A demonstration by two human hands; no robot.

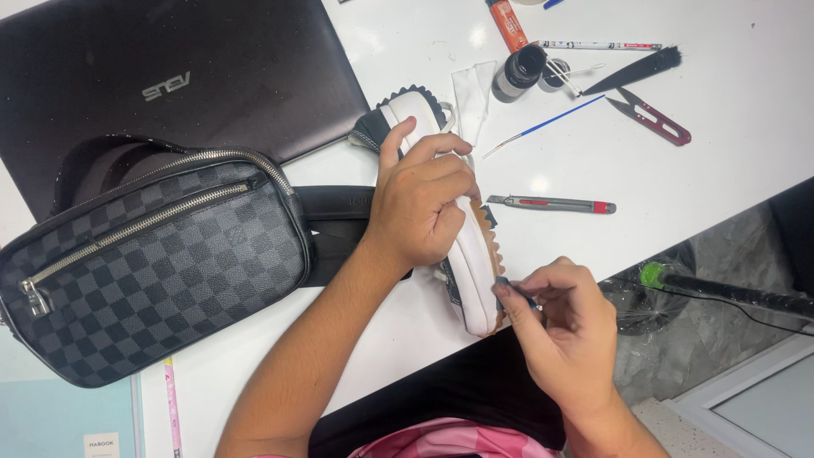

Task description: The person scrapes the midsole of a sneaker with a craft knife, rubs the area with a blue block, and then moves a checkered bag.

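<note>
Left hand: the left hand [421, 197] is closed around a white sneaker [469, 254], fingers over its upper, pinning it on its side against the white table [695, 170].
Right hand: the right hand [564, 326] sits at about 5 o'clock from the shoe, fingers pinched narrow on a small dark-tipped tool [514, 292] whose tip touches the sole edge; what kind of tool it is cannot be told.
Sneaker: near the middle of the table, toe toward 12 o'clock, heel toward 6 o'clock, its tan toothed sole [489, 239] facing 3 o'clock.
Progress: as a judgement, the work is at the heel end of the sole edge; the white side looks clean, but which stretch is finished and which is left does not show.
At 9 o'clock: a grey checkered bag [161, 263] with silver zips, lying partly on a closed dark laptop [186, 68].
At 3 o'clock: a slim utility knife [551, 203], near the shoe but apart from it.
At 1 o'clock: a small dark jar [519, 73], an orange tube [507, 23], a thin blue-handled brush [547, 125], a black brush [636, 70] and red-handled snips [653, 116], all well apart from the hands.
At 12 o'clock: a folded white cloth [469, 95] just beside the toe.
At 4 o'clock, off the table: a dark rod with a green tip [721, 290].
</note>
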